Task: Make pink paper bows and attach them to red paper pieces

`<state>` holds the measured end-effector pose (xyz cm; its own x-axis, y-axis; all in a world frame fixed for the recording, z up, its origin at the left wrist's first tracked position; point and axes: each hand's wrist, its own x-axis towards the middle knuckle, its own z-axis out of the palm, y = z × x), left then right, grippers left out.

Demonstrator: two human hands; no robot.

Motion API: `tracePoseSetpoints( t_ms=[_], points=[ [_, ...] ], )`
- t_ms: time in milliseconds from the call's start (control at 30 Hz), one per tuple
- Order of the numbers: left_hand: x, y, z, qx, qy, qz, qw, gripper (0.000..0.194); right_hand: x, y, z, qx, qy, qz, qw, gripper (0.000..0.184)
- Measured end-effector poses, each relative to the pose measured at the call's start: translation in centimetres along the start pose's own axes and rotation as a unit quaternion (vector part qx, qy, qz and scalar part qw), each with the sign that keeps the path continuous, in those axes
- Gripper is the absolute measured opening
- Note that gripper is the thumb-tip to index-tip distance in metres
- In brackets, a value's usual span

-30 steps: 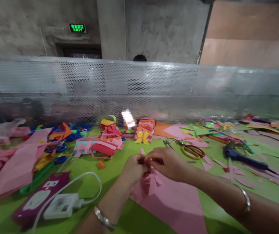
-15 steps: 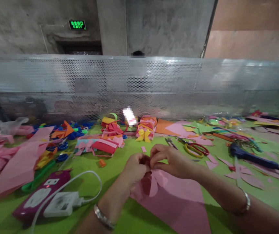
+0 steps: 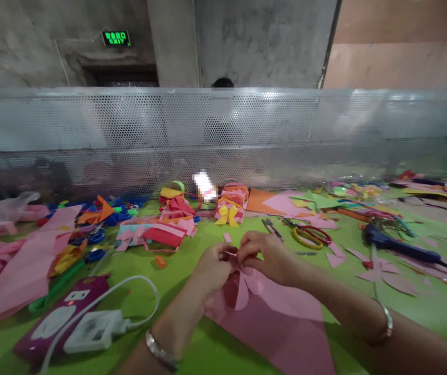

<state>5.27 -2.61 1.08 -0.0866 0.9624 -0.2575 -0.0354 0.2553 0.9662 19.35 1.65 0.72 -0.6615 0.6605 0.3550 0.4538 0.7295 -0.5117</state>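
**Both hands pinch a pink paper bow**

Nearest, a purple power strip [image 3: 57,320] lies left on the green table [image 3: 176,271]. Centre, the left hand [image 3: 213,271] and right hand [image 3: 268,255] meet, fingertips pinched on the pink paper bow [image 3: 242,286] above a pink sheet [image 3: 285,328]. Beyond, red-and-yellow scissors [image 3: 309,235], then a perforated metal screen [image 3: 129,135].

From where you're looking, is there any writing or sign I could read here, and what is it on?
"EXIT": green lit sign on the concrete wall above the doorway; the row of characters over it is too small to read.
Power strip: no readable label.
Blurred patches on the perforated metal screen and on a small white thing behind the paper bows: unreadable.
Pink paper piece in the left hand and right hand: no writing.
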Motion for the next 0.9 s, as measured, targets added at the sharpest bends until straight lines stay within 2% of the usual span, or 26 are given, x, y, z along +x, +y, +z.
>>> tracePoseSetpoints(
  t_ms=[200, 400, 533, 767, 900],
  points=[
    [-0.21, 0.03, 0.00, -0.015, 0.011, -0.003, 1.000, 0.018, 0.05, 0.16, -0.19, -0.017, 0.012, -0.026, 0.999, 0.021],
    [-0.10, 0.02, 0.03, -0.009, 0.009, -0.005, 1.000, 0.018, -0.22, 0.24, -0.55, -0.015, -0.013, -0.074, 0.997, 0.019],
    [-0.01, -0.04, -0.01, 0.013, 0.013, -0.013, 1.000, 0.019, -0.27, 0.36, -0.23, -0.019, -0.014, -0.067, 0.998, 0.017],
    [-0.19, 0.12, 0.01, 0.016, -0.004, -0.005, 1.000, 0.015, -0.34, 0.10, -0.02, -0.084, -0.015, -0.060, 0.994, 0.020],
    [0.00, -0.12, -0.11, 0.022, -0.011, 0.019, 1.000, 0.025, -0.26, -0.42, -0.14, -0.121, -0.028, -0.062, 0.990, 0.020]
  ],
)
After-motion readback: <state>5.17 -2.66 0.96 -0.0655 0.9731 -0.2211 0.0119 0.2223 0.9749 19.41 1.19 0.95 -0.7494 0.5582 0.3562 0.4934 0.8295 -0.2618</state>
